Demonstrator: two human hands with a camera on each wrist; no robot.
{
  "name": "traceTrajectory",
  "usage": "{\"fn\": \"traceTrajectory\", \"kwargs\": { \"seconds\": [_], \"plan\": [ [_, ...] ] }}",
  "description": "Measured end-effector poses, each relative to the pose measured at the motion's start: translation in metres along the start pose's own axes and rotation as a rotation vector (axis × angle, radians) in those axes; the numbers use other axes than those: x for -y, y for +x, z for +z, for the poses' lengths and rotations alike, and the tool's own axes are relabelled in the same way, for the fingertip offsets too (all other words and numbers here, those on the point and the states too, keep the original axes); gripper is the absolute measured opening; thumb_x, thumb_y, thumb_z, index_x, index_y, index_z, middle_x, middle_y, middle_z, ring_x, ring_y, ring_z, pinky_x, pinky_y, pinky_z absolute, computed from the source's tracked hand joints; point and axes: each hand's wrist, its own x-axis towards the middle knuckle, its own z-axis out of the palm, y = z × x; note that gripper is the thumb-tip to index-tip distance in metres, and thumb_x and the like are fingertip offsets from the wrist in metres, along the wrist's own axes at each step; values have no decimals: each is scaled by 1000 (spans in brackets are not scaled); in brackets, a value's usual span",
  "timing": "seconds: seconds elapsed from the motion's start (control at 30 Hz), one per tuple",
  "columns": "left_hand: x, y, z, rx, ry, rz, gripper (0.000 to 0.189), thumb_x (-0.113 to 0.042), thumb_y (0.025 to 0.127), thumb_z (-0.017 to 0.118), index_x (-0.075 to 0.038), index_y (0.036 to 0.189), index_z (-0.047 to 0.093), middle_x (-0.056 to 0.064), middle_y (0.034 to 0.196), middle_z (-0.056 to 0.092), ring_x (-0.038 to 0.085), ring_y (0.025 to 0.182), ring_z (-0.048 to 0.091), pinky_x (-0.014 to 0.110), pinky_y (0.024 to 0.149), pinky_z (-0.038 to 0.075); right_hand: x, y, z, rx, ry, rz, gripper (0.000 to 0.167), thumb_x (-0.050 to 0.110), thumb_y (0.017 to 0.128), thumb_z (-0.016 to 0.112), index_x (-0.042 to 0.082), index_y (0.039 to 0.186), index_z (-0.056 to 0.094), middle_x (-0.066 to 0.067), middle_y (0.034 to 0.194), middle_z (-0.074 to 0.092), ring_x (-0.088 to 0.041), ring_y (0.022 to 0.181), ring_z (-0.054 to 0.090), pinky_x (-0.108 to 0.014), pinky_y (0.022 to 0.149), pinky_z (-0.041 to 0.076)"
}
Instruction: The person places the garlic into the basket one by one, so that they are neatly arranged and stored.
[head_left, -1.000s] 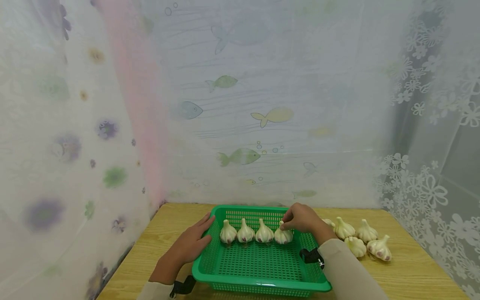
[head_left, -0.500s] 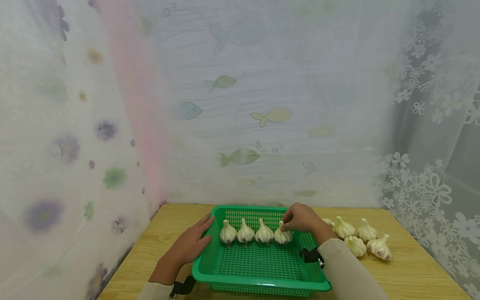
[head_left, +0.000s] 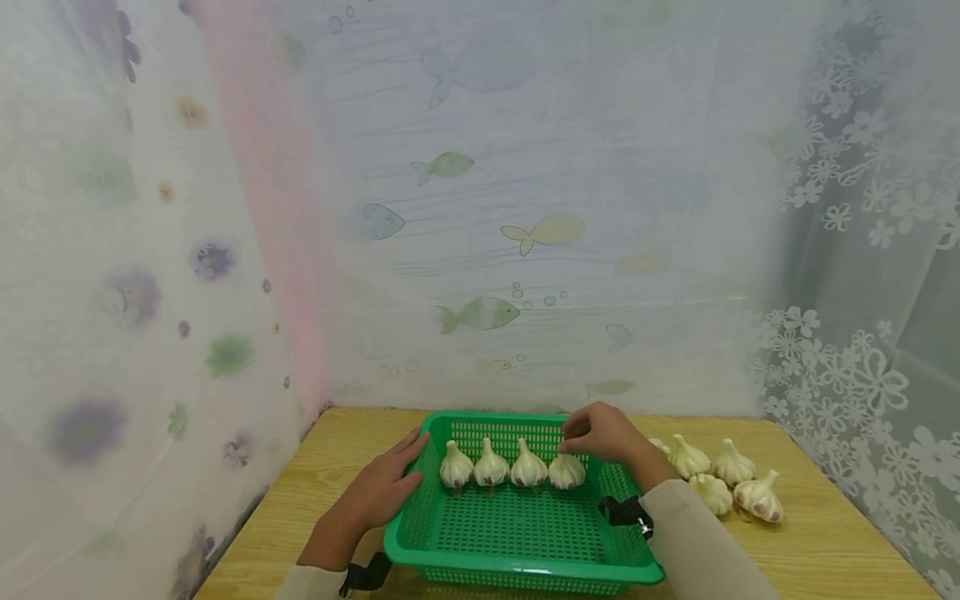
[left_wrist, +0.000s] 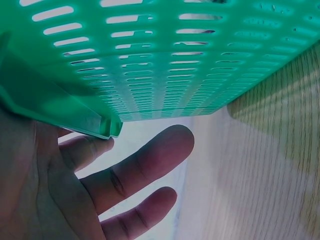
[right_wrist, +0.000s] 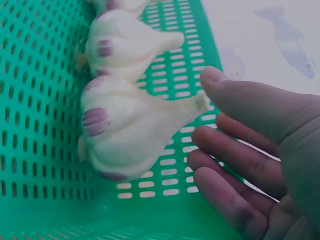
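Observation:
A green plastic basket (head_left: pixel 525 568) stands on the table with several garlic bulbs (head_left: pixel 491 467) in a row along its far side, stems up. My right hand (head_left: pixel 609 435) hovers over the rightmost garlic bulb (head_left: pixel 567 473). In the right wrist view, thumb and fingers are spread around the tip of that garlic's stem (right_wrist: pixel 192 106), with a gap between fingers and stem. My left hand (head_left: pixel 381 490) lies along the basket's left rim; in the left wrist view its fingers (left_wrist: pixel 150 160) extend loosely beneath the rim, outside the slotted wall (left_wrist: pixel 160 65).
More garlic bulbs (head_left: pixel 759 497) lie grouped on the wooden table (head_left: pixel 825 550) to the right of the basket, one partly hidden behind my right wrist. A patterned curtain (head_left: pixel 480 250) hangs behind the table, with others at both sides.
My right hand has risen slightly and its fingers have loosened from the rightmost garlic bulb, which stays upright in the row. The left hand has not moved.

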Motion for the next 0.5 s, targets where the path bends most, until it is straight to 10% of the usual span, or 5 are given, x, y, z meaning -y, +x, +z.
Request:
{"fn": "traceTrajectory", "kwargs": {
  "seconds": [0.5],
  "plan": [
    [-2, -1, -2, 1, -2, 2, 57, -19, 108, 42, -13, 164, 32, 8, 172, 22, 40, 155, 29, 65, 115, 35, -6, -7, -22, -56, 132, -73, 48, 39, 92, 79, 10, 130, 72, -7, 122, 74, -25, 110, 71, -44, 89, 60]
  ]
}}
